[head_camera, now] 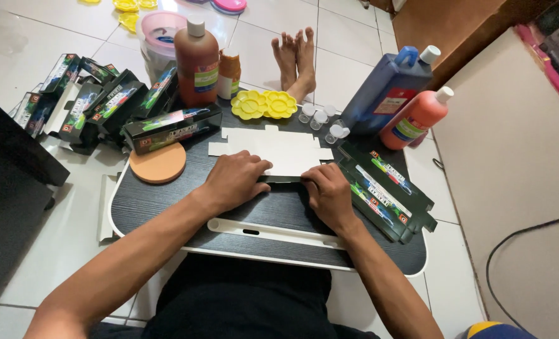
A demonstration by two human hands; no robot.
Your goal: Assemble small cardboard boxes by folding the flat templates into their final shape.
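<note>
A flat unfolded cardboard box blank point(278, 149), white side up, lies on the dark lap table point(160, 202). My left hand point(235, 180) presses down on its near edge, fingers bent over the fold. My right hand point(329, 193) pinches the same near edge just to the right. A thin dark flap of the blank shows between the two hands. Both hands rest on the table top.
Flat dark printed box blanks point(383, 188) lie at right; several folded boxes point(103, 103) pile at left. A round orange pad point(158, 163), yellow flower palettes point(264, 103), small clear jars point(320, 118), brown point(196, 61), blue point(386, 88) and orange point(416, 118) bottles stand behind. Bare feet point(295, 59) rest beyond.
</note>
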